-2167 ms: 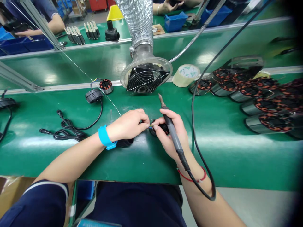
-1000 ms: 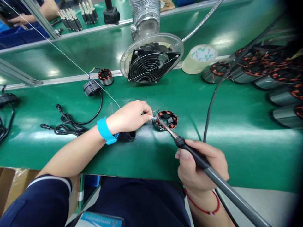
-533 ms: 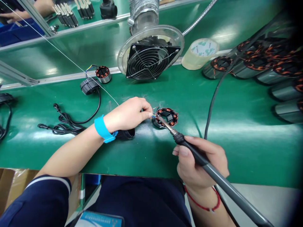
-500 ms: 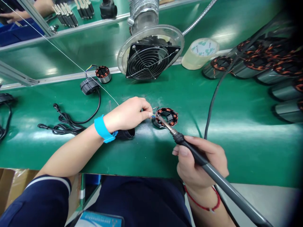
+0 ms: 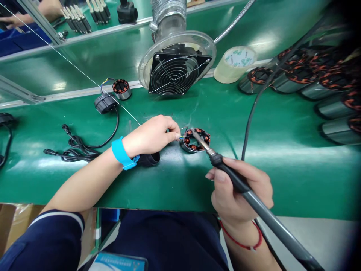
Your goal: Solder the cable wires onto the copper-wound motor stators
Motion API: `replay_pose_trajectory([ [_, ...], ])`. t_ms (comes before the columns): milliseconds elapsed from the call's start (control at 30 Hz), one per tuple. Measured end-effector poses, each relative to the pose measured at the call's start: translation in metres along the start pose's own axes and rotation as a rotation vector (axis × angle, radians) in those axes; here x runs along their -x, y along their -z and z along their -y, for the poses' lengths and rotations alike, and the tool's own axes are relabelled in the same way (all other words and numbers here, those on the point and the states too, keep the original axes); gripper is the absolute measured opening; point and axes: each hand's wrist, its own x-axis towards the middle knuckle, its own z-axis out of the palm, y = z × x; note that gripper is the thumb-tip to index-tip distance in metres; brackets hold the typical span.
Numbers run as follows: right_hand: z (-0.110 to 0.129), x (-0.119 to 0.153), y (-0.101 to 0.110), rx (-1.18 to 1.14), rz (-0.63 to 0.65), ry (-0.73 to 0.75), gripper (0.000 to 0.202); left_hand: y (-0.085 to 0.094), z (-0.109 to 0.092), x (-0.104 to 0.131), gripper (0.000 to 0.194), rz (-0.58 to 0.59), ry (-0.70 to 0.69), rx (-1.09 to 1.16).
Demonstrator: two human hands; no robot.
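Note:
My right hand [image 5: 239, 190] is closed round the handle of a soldering iron [image 5: 231, 175]. The iron's metal tip lies over the copper-wound motor stator [image 5: 207, 141] on the green bench; whether it touches cannot be told. At the stator's left edge, my left hand [image 5: 158, 131] pinches thin coloured wires [image 5: 181, 137]. A thin solder wire [image 5: 124, 106] slants down from the upper left to this hand. Under my left wrist sits a black round housing [image 5: 150, 159], partly hidden. A wisp of smoke rises above the stator.
A fume extractor fan [image 5: 173, 75] hangs behind the stator. Several larger stators [image 5: 293, 81] stand at right beside a tape roll [image 5: 235, 64]. At left lie a capped black cable [image 5: 81, 145] and another small stator [image 5: 122, 89]. The iron's dark cord [image 5: 249, 124] crosses the bench.
The soldering iron's tip has moved off the wires at the stator's left edge, slightly up and to the right. Smoke now shows. My left hand keeps its pinch.

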Motion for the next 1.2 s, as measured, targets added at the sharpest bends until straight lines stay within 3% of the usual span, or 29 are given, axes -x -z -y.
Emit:
replay_pose_trajectory([
  [200, 0.010, -0.028, -0.005, -0.038, 0.156, -0.179, 0.040, 0.001, 0.000, 0.000, 0.016, -0.001, -0.003, -0.005],
  [333, 0.013, -0.051, -0.014, 0.031, 0.241, -0.184, 0.032, 0.001, 0.000, 0.000, 0.016, 0.001, -0.009, -0.006],
  [467, 0.005, -0.052, -0.025, 0.077, 0.359, -0.163, 0.039, 0.000, 0.000, 0.000, 0.015, -0.005, -0.017, -0.010],
  [567, -0.002, -0.044, -0.032, 0.067, 0.335, -0.149, 0.046, 0.000, 0.000, 0.000, 0.016, -0.006, -0.017, -0.008],
  [933, -0.005, -0.036, -0.038, 0.109, 0.248, -0.092, 0.040, 0.001, 0.000, 0.001, 0.015, 0.005, 0.002, 0.039],
  [1200, 0.002, -0.037, -0.046, 0.200, 0.226, 0.061, 0.041, 0.001, -0.001, 0.006, 0.013, -0.019, -0.049, 0.060],
])
